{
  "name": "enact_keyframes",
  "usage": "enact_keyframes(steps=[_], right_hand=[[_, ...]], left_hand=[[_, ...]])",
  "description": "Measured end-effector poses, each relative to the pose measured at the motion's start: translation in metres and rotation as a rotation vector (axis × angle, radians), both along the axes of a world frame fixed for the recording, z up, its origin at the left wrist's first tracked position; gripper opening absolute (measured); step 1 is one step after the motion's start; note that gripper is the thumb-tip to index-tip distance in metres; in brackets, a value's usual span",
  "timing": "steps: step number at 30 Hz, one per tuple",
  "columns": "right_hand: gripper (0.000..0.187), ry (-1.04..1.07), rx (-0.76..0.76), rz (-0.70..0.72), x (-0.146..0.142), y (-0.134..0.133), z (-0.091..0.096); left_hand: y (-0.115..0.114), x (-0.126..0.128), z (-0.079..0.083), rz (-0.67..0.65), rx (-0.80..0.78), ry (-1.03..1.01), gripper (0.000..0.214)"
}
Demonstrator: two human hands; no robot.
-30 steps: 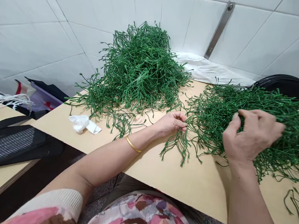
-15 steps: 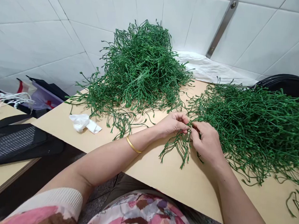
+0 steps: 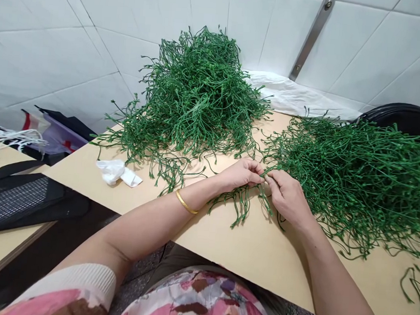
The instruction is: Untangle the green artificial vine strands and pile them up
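My left hand (image 3: 242, 173) and my right hand (image 3: 287, 193) meet over the table, fingertips nearly touching. Both pinch a small bunch of thin green strands (image 3: 241, 206) with knobby, bud-like ends. Its loose ends hang toward me below the left hand and between the two hands. The exact grip point is partly hidden by the fingers. Just right of my right hand lies a broad heap of the same green strands (image 3: 368, 175). Beyond my left hand rises a taller green pile (image 3: 201, 89), with stray strands spread at its foot.
A crumpled white tissue (image 3: 116, 172) lies on the pale tabletop (image 3: 204, 230), left of my forearm. At the back stand a white cloth (image 3: 291, 93) and a black bag (image 3: 409, 120) against the tiled wall. A black mesh item (image 3: 13, 202) rests on another table at left.
The bunch's hanging ends have shifted left, now fanning out under my left hand. Both hands stay in about the same place, fingers still pinched together.
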State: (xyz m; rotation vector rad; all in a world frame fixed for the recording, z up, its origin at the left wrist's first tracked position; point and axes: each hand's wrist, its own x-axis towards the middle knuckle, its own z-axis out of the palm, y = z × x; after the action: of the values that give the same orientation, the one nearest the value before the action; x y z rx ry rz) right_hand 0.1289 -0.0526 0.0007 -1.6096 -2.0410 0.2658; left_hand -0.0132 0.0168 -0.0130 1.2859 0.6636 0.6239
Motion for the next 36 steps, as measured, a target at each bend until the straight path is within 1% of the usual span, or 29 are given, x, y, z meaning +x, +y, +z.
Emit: enact_keyframes(steps=[3,5,7,9,13,17,21,23,25,27,29,31,33,34,36], right_hand=[[0.024,-0.031,-0.003,0.007,0.001,0.001,-0.001],[0.025,0.027,-0.019,0.058,0.002,0.002,0.0],[0.027,0.158,-0.069,0.127,0.005,0.003,0.003],[0.028,0.347,-0.151,0.196,0.007,0.003,0.006],[0.029,0.711,-0.267,0.294,0.012,0.001,0.007],[0.027,0.906,-0.315,0.336,0.01,-0.002,0.003],[0.025,1.059,-0.333,0.337,0.005,-0.003,0.002],[0.025,1.143,-0.303,0.353,0.005,-0.004,0.007],[0.025,1.256,-0.2,0.385,0.007,-0.004,0.014],[0.025,1.34,-0.096,0.366,0.011,-0.003,0.021],[0.022,1.328,-0.089,0.274,0.014,-0.002,0.024],[0.02,1.2,-0.141,0.148,0.016,0.0,0.022],[0.022,0.995,-0.14,0.03,0.016,0.001,0.016],[0.024,0.87,-0.112,-0.023,0.015,0.002,0.013],[0.025,0.607,0.009,-0.092,0.013,0.003,0.007]], left_hand=[[0.0,-0.005,0.007,-0.06,0.067,0.103,0.011],[0.001,-0.009,0.012,-0.113,0.082,0.126,0.012],[0.002,-0.012,0.017,-0.176,0.051,0.103,0.013],[0.003,-0.015,0.02,-0.23,-0.009,0.05,0.016],[0.001,-0.016,0.019,-0.272,-0.12,-0.046,0.024],[-0.001,-0.012,0.013,-0.303,-0.142,-0.154,0.025],[-0.001,-0.008,0.011,-0.333,-0.171,-0.242,0.023],[-0.001,-0.008,0.013,-0.336,-0.199,-0.258,0.024],[-0.001,-0.01,0.015,-0.327,-0.231,-0.285,0.027],[-0.001,-0.011,0.016,-0.292,-0.254,-0.272,0.029],[0.001,-0.011,0.015,-0.207,-0.257,-0.235,0.029],[0.004,-0.01,0.013,-0.106,-0.25,-0.212,0.027],[0.006,-0.008,0.012,-0.029,-0.242,-0.198,0.025],[0.007,-0.007,0.012,-0.004,-0.235,-0.181,0.025],[0.005,-0.007,0.014,0.018,-0.209,-0.129,0.029]])
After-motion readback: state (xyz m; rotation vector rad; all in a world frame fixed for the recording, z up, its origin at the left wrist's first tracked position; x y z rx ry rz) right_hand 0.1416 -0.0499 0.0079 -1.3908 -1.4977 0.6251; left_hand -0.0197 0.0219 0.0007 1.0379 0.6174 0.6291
